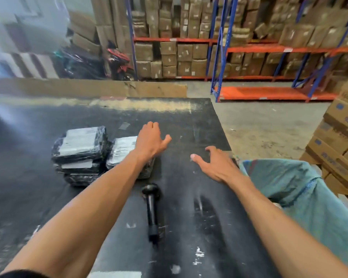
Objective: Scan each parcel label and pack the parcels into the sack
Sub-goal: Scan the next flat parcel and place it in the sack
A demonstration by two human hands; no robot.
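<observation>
Black-wrapped parcels with white labels lie on the dark table (48,197). One stack (80,149) sits at the left; a second parcel (123,151) lies just right of it. My left hand (151,139) hovers over that second parcel's far right end, fingers spread, holding nothing. My right hand (215,163) is spread open above the table near its right edge. A black handheld scanner (152,209) lies on the table between my forearms. The teal woven sack (301,189) hangs open past the table's right edge.
A cardboard sheet (88,88) stands along the table's far edge. Stacked cartons (338,141) sit on the floor at the right, beyond the sack. Blue and orange racks (249,49) full of boxes fill the background. A motorbike (119,63) is parked at the back.
</observation>
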